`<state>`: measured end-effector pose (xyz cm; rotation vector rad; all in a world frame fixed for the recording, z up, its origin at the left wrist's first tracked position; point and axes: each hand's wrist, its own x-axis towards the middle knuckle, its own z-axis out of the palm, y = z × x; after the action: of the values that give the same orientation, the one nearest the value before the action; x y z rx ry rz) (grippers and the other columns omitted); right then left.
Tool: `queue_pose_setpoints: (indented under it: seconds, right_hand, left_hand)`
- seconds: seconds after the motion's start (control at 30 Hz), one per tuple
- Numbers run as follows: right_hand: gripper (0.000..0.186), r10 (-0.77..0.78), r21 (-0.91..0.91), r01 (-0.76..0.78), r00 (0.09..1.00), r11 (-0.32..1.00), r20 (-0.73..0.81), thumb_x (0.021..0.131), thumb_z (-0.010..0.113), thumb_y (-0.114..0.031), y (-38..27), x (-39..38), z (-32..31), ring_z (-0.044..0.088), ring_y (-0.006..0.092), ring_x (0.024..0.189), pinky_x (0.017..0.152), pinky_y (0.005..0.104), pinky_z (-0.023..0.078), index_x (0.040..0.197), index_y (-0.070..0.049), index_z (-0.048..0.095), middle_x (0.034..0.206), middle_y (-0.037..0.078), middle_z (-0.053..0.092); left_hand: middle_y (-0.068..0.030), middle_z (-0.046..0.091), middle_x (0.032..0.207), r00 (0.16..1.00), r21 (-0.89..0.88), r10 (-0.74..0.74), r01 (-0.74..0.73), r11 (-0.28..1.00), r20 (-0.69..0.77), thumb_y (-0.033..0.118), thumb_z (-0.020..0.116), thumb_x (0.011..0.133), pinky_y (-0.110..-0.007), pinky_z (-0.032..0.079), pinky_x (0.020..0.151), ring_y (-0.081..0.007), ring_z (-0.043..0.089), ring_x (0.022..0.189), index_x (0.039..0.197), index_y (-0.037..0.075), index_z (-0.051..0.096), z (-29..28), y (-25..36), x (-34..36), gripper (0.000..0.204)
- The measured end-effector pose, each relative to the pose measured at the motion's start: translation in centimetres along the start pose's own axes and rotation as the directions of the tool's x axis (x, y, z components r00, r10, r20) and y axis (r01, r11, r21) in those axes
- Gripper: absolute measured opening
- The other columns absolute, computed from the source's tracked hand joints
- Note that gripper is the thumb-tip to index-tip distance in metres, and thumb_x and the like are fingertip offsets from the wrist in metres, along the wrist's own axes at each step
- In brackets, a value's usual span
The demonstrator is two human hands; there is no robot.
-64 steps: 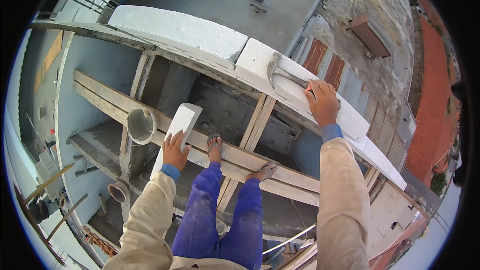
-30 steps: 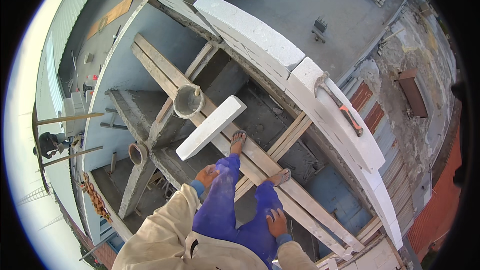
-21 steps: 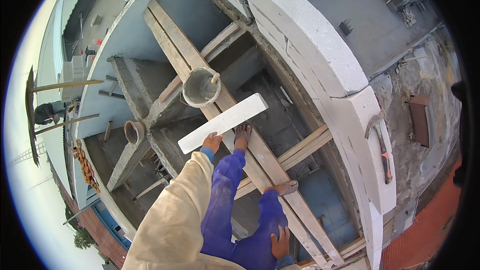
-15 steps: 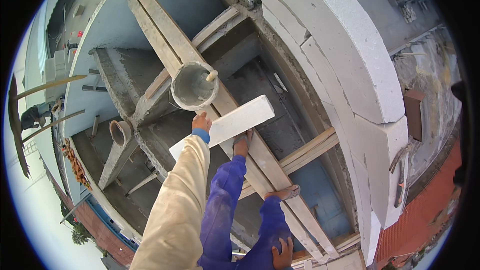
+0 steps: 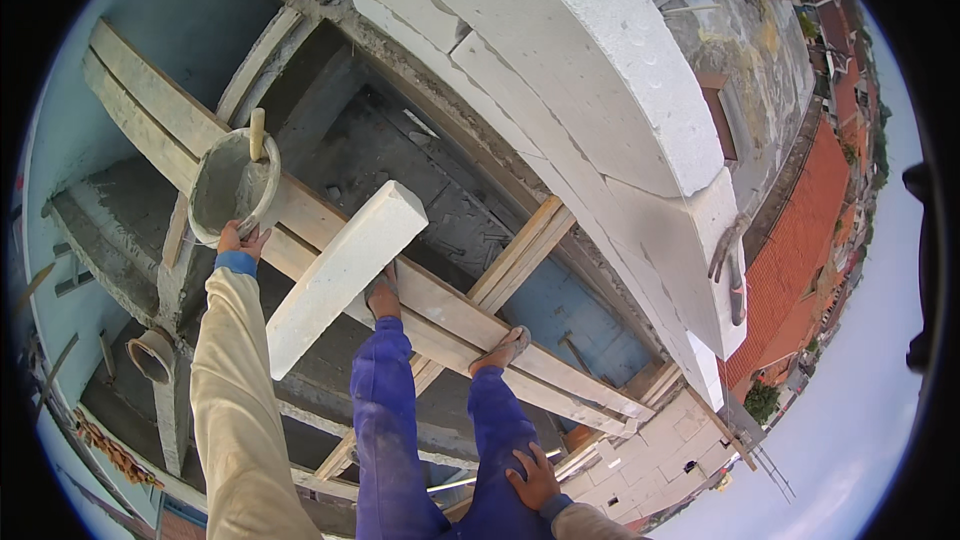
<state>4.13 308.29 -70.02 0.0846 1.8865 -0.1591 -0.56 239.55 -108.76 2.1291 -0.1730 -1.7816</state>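
Note:
My left hand (image 5: 242, 243) has its fingers curled over the near rim of a round bucket (image 5: 274, 198), which stands tilted toward me on the wooden planks (image 5: 440, 305). Grey mortar (image 5: 218, 183) lies inside, and a tool with a pale wooden handle (image 5: 257, 133) sticks up from it; its blade is mostly hidden. Across the planks, between bucket and feet, lies a long white lightweight concrete block (image 5: 345, 280). My right hand (image 5: 534, 480) rests on my right thigh, fingers spread and holding nothing. My sandalled feet (image 5: 503, 348) stand on the planks.
A white block wall (image 5: 590, 140) rises on the right, with a dark-handled tool (image 5: 735, 270) hooked at its end. Below the planks are concrete beams (image 5: 115, 255), a deep drop and a timber crosspiece (image 5: 520, 252). A second bucket (image 5: 152, 355) sits lower left.
The view has swung to the right, so bucket, block and planks appear farther left. My left hand has come onto the bucket's rim. The right hand stays on my thigh.

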Motion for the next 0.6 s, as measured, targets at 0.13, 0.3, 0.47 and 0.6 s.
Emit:
queue_pose_setpoints:
  seconds: [0.13,0.3,0.47,0.6]
  right_hand:
    - [0.061,-0.017,0.02,0.018,0.999,1.0,-0.037,0.098,0.06,-0.056,0.7,-1.2,0.8,0.039,0.0475,0.145,0.12,0.0541,0.034,0.147,-0.02,0.057,0.163,0.021,0.036]
    - [0.059,-0.049,0.037,0.049,0.999,0.998,-0.012,0.099,0.057,-0.056,1.4,-3.2,0.1,0.044,0.044,0.143,0.118,0.0564,0.035,0.146,-0.019,0.058,0.157,0.018,0.047]
    - [0.06,-0.145,0.465,0.172,0.985,0.868,-0.094,0.101,0.058,-0.049,2.1,-5.1,-4.2,0.067,0.0366,0.119,0.104,0.048,0.05,0.146,-0.01,0.055,0.131,0.018,0.069]
    - [0.059,-0.144,0.609,0.463,0.855,0.644,-0.498,0.101,0.065,-0.037,4.2,-6.6,-8.8,0.069,0.0382,0.11,0.099,0.0431,0.053,0.147,-0.003,0.051,0.128,0.025,0.067]
  left_hand:
    - [-0.0173,0.068,0.118,0.995,0.044,0.087,-0.089,0.995,0.042,0.008,0.064,0.094,-0.062,0.053,0.107,-0.0393,0.065,0.115,0.114,0.002,0.062,-3.0,0.7,-3.7,0.021]
    - [-0.0138,0.063,0.127,0.954,0.176,0.154,-0.203,0.963,0.257,0.022,0.072,0.095,-0.056,0.052,0.11,-0.0355,0.061,0.122,0.112,0.0,0.064,-10.1,-2.1,-18.1,0.029]
    - [-0.0158,0.058,0.132,0.935,0.52,0.151,-0.307,0.797,0.321,0.023,0.068,0.084,-0.068,0.052,0.091,-0.0381,0.058,0.121,0.13,0.009,0.057,-15.0,-6.2,-36.6,0.049]
    - [-0.0135,0.063,0.119,0.896,0.735,0.118,-0.422,0.53,0.429,0.013,0.066,0.082,-0.064,0.058,0.077,-0.0372,0.064,0.107,0.121,0.005,0.059,-15.5,-11.3,-48.7,0.041]
